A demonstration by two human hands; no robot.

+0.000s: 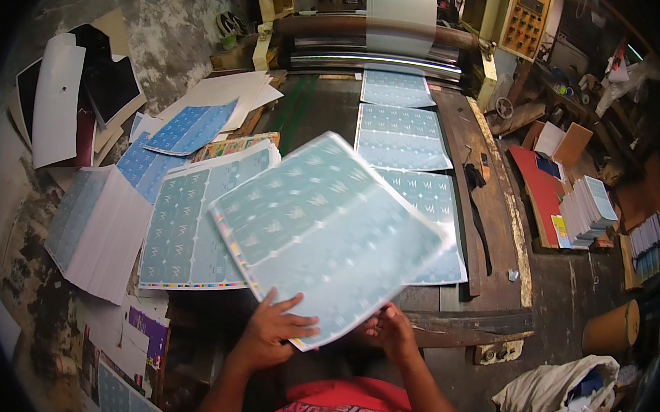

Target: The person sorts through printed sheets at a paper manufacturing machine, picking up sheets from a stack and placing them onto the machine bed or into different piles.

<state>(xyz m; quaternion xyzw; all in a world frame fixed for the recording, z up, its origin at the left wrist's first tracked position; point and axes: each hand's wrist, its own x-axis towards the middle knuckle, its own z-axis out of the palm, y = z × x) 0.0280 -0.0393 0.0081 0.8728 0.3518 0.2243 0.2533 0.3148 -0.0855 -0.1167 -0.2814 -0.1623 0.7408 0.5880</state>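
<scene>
A large printed sheet (328,229) with a teal and pale blue pattern is tilted in front of me, its far edge smeared by motion. My left hand (275,331) grips its near left corner, fingers fanned over the top face. At the near right edge, my right hand (394,334) is closed on the sheet in a pinch; the fingertips are partly hidden. To the left of the held sheet lies a stack of similar sheets (179,234), partly covered by it. Beyond, more printed sheets (402,131) lie in a row on the machine's dark bed (317,117).
Rollers (378,60) span the machine's far end, a film strip (401,16) running over them. A control panel (528,21) stands far right. Another sheet pile (106,229) is at left. On the right are bundled cards (586,212), a brown bin (611,327) and a white sack (554,390).
</scene>
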